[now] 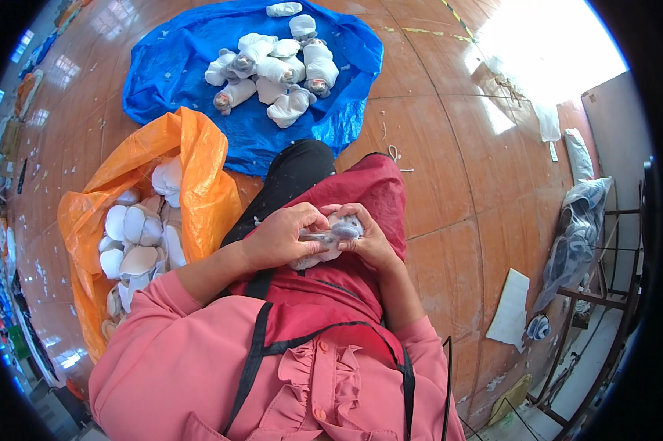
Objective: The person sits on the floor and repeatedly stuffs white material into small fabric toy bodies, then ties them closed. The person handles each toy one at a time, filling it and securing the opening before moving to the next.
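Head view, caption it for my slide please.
Left fingers and right fingers hold a grey-and-white bundle over a red apron, orange sack and blue sheet nearby.

Workpiece [331, 252] over lap [375, 187]; bundles [320, 66] on sheet [173, 73] ahead; pads [139, 261] in sack [206, 162], left.

Strong daylight poured in at the far right corner of the tiled floor [441, 162], burning it to featureless white. Paler window reflections shone along the floor's left edge, and glossy highlights streaked the blue tarpaulin [171, 70] and orange sack [205, 165]. Shadows were soft. Fisheye distortion bent straight lines toward a black rim, where detail smeared. The hands [281, 235] looked fairly sharp; the grey-and-white cloth piece [344, 229] between them was less distinct.
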Tool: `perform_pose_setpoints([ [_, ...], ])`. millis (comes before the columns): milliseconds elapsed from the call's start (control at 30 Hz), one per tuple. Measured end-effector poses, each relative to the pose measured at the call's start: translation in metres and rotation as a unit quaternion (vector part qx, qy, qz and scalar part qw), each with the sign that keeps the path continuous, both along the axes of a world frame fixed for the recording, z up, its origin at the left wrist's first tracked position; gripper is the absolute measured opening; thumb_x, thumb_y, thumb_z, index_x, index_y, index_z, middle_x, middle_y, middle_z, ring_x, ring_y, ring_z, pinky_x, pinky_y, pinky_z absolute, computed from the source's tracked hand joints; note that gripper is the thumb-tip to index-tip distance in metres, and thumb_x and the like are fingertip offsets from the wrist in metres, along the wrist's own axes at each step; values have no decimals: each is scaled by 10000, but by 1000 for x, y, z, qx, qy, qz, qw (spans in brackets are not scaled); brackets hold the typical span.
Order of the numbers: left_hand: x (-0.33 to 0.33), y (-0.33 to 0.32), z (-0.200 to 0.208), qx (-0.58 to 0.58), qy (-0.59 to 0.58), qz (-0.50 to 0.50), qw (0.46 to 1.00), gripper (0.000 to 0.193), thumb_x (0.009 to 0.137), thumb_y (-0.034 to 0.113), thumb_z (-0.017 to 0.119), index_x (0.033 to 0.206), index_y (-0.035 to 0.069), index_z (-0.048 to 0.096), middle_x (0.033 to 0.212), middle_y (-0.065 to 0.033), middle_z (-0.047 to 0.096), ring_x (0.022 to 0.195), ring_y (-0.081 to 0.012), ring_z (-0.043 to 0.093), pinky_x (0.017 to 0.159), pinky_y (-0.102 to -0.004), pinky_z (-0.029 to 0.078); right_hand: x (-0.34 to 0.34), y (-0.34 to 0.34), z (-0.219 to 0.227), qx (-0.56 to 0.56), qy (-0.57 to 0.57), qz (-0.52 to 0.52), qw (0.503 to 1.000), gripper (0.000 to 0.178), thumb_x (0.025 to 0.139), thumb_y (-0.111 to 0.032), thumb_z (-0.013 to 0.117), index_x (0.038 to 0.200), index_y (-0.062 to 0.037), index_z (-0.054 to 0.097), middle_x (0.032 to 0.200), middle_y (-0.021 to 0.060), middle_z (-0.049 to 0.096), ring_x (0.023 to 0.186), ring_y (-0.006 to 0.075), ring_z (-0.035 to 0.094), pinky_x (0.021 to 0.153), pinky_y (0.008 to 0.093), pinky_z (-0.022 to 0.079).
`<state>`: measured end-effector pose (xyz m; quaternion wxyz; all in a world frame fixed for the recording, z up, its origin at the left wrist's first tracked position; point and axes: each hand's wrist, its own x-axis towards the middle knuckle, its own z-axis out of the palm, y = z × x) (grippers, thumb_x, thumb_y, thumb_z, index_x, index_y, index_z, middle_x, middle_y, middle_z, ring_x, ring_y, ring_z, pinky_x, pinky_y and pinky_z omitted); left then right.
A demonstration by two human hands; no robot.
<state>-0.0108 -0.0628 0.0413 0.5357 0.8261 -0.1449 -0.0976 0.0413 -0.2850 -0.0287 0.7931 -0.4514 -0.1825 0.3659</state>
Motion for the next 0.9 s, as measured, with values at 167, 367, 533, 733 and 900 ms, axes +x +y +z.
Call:
perform_pose_setpoints([
  [167,-2,4,2,56,15,0,998,328,734,118,774,1006,26,614,971,-117,597,886,-250,624,793,-344,508,1,2,-16,-42,39,28,998,504,881,-332,732,1270,-128,485,1212,59,566,1100,169,558,929,332,474],
  [367,-3,1,10,83,59,16,995,345,746,156,777,1011,29,596,971,-108,569,851,-233,611,748,-336,503,4,6,-7,-92,36,57,993,516,911,-421,675,1274,-93,510,1123,40,596,1050,140,561,898,297,473],
  [533,3,8,4,26,66,-25,997,386,741,200,804,1015,29,592,951,-108,562,829,-225,591,735,-326,494,2,1,-3,-89,14,55,994,512,913,-427,671,1243,-57,544,1129,40,599,1044,144,563,903,301,472],
  [733,8,2,4,83,50,-39,995,448,722,280,835,982,24,574,913,-126,583,842,-270,594,749,-365,481,6,4,11,-135,-26,77,988,494,944,-448,627,1223,-47,555,1102,46,608,1018,143,572,884,298,477],
  [900,1,-6,-3,132,64,8,989,439,730,262,821,977,18,552,925,-167,596,880,-333,607,762,-410,479,0,16,-7,-153,-46,32,987,393,986,-410,579,1128,-44,595,976,34,630,878,130,592,758,281,503],
])
